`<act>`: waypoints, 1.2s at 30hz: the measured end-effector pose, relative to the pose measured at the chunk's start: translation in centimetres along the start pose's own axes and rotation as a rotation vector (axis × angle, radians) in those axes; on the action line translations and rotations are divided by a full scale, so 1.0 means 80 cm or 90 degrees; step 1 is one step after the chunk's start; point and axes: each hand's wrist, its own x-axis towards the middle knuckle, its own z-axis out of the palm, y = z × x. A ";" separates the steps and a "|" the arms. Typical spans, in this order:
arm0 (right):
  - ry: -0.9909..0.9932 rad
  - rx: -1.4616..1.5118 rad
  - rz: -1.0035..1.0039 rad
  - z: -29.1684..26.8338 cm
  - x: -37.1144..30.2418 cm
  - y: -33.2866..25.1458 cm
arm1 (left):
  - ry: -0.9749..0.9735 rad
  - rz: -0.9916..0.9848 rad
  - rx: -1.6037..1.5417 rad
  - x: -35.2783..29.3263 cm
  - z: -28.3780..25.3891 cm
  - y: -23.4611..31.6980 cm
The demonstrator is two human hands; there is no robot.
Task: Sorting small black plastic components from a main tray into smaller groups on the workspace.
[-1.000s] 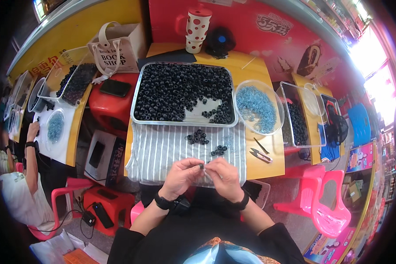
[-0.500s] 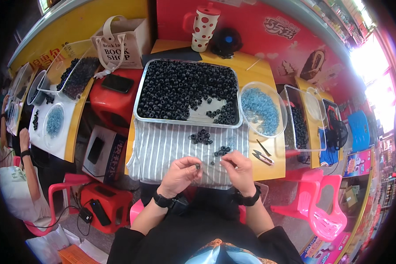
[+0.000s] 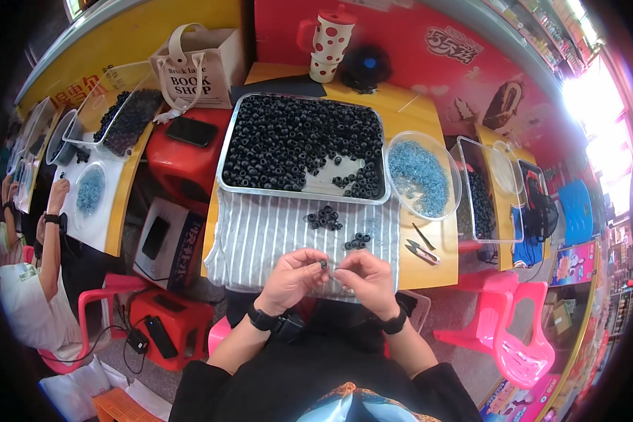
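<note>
Between thumb and finger of my left hand [image 3: 294, 280] is a small black bead [image 3: 324, 265]. My right hand [image 3: 369, 283] is pinched close beside it; anything in its fingertips is too fine to make out. Both hands are over the front edge of a grey striped cloth [image 3: 250, 235]. Two little clusters of black beads [image 3: 323, 219] lie on the cloth just beyond them. Farther back stands a metal tray [image 3: 323, 184] full of black beads, with a bare patch near its front right. To its right, a round clear tub [image 3: 459, 190] holds tiny pale-blue beads [image 3: 422, 172].
Thread snips [image 3: 423, 253] and tweezers [image 3: 423, 237] lie on the table at right. Behind the tray stand a dotted tumbler [image 3: 328, 46] and a dark fan [image 3: 364, 69]. A tote bag [image 3: 195, 69] is at back left. Another person [image 3: 39, 295] works at the left table.
My right hand has moved left, bringing its fingertips close to the bead in my left hand. The left hand has shifted slightly right. At the left table, the other person's hand has risen.
</note>
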 end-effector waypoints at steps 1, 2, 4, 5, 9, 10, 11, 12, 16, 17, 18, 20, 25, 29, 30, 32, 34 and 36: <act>0.002 0.048 0.005 0.007 0.000 0.000 | 0.000 0.002 -0.001 0.000 0.000 0.000; 0.002 0.097 0.009 0.014 0.000 0.000 | 0.006 -0.001 -0.006 0.000 0.000 -0.001; 0.018 0.139 0.022 0.022 -0.002 0.001 | 0.018 -0.006 -0.015 -0.001 -0.002 -0.002; 0.023 0.161 0.029 0.025 -0.002 0.001 | 0.016 -0.005 -0.015 -0.001 -0.001 -0.002; 0.029 0.123 -0.017 0.025 -0.003 0.004 | 0.011 -0.006 -0.006 -0.001 0.002 -0.002; 0.027 0.116 -0.016 0.025 -0.003 0.003 | 0.010 -0.007 -0.001 0.000 0.001 -0.003; 0.026 0.108 -0.015 0.025 -0.004 0.002 | 0.006 -0.003 -0.001 0.000 0.002 -0.003; 0.032 0.104 -0.012 0.025 -0.004 0.002 | 0.003 0.000 0.000 -0.001 0.004 -0.003; 0.054 0.065 -0.002 0.025 -0.005 0.001 | 0.014 0.019 0.016 -0.001 0.005 -0.005; 0.059 0.048 -0.001 0.024 -0.005 0.001 | 0.015 0.020 0.022 -0.001 0.005 -0.006; 0.063 0.042 -0.013 0.025 -0.005 0.000 | 0.017 0.020 0.027 -0.001 0.005 -0.006; 0.069 0.029 -0.038 0.025 -0.003 -0.002 | 0.019 0.021 0.034 -0.001 0.005 -0.006; 0.049 -0.044 -0.035 0.023 -0.005 -0.002 | 0.006 0.017 0.046 -0.004 0.006 -0.005; 0.053 0.094 0.043 0.024 -0.006 -0.003 | -0.008 0.032 0.074 0.001 0.002 -0.009; 0.013 0.091 0.025 0.021 -0.005 -0.004 | 0.006 0.011 0.080 0.000 0.006 -0.005; -0.062 0.079 -0.013 0.013 0.001 -0.007 | 0.065 -0.017 0.094 -0.003 0.020 0.001; -0.142 0.031 -0.043 0.004 0.005 -0.002 | 0.004 -0.020 0.047 -0.003 0.007 0.001; -0.155 0.010 -0.129 0.009 0.011 0.004 | -0.038 -0.032 0.033 -0.001 0.001 0.003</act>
